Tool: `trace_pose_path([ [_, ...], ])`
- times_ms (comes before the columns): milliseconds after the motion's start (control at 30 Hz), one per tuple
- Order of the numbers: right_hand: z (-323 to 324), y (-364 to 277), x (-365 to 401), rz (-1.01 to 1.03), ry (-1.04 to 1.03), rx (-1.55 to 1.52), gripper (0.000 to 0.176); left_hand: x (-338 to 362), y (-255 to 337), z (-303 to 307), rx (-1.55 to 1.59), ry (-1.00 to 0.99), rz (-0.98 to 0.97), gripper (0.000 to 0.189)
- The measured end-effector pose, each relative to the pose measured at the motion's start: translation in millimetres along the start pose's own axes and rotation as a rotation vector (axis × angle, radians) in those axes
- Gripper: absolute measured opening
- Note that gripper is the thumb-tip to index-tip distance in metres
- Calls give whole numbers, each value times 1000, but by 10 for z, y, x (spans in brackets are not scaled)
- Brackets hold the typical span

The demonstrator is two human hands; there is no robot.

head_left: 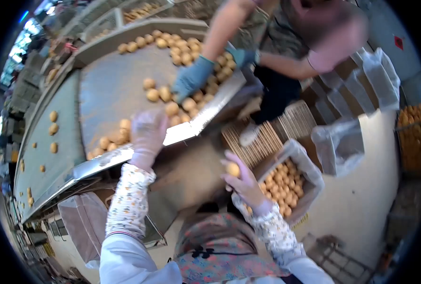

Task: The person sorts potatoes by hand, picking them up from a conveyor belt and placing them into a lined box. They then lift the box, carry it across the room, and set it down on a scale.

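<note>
My right hand [245, 182], in a thin pale purple glove, holds a round tan potato [233, 169] between thumb and fingers. It is beside a lined carton [313, 195] of similar potatoes [282, 187]. My left hand [148, 135], gloved the same way, reaches over the metal rim [177, 136] of the sorting table [118, 78]. Its fingers are blurred and point down, so their grip is hidden. Loose potatoes [120, 135] lie just left of it, and more potatoes [172, 109] lie to its right.
Across the rim, a co-worker's blue-gloved hand [191, 78] reaches among the potatoes. A green conveyor belt [54, 106] carries scattered potatoes on the left. Slatted crates [253, 144] and a plastic-lined box [338, 146] stand right. A lined bag [82, 222] hangs lower left.
</note>
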State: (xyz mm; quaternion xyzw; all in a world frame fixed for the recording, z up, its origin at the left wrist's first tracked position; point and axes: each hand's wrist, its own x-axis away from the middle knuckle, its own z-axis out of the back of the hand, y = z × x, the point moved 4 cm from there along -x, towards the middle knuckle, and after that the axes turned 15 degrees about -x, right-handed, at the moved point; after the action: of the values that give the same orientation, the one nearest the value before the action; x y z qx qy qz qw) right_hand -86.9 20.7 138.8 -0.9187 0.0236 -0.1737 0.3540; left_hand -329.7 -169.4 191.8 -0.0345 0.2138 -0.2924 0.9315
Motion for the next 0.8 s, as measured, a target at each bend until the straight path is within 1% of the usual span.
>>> trace_pose_path([
  [33,-88,-125,-51,205,-27,298,55,33,4,-31,-33,92,9,17],
  [67,-226,-226,-121,385,-60,605,59,26,35,21,-21,46,0,17],
  [100,-308,-360,-169,569,-59,772,60,6,31,24,87,-22,10,19],
  [133,-401,-456,-172,750,-82,939,63,-15,69,111,119,5,3,20],
  [200,-476,-530,-209,730,-1,953,64,-44,75,104,94,32,-48,19],
  [267,-495,-579,-276,769,28,999,64,-54,94,104,103,-3,-31,19],
  [367,-507,-528,-340,856,20,1054,59,-57,86,100,124,-28,-26,17],
  [500,-561,-394,-477,927,-34,932,48,-42,85,38,113,3,-59,15],
  [533,-658,-372,-461,849,-77,941,44,-27,101,76,101,76,-55,12],
  [567,-755,-348,-443,770,-118,951,42,-7,100,48,94,86,-57,11],
  [600,-931,-320,-433,1065,-306,1139,45,5,88,23,84,97,-58,10],
  [667,-1161,-253,-348,822,-392,1002,43,-10,85,48,114,41,-32,8],
  [700,-1320,-245,-309,857,-481,999,43,-17,90,75,105,34,-26,7],
  [733,-1481,-242,-241,886,-562,996,42,-31,91,131,131,89,-30,7],
  [800,-1870,-250,15,772,-919,1108,41,-34,96,191,131,69,-18,7],
])
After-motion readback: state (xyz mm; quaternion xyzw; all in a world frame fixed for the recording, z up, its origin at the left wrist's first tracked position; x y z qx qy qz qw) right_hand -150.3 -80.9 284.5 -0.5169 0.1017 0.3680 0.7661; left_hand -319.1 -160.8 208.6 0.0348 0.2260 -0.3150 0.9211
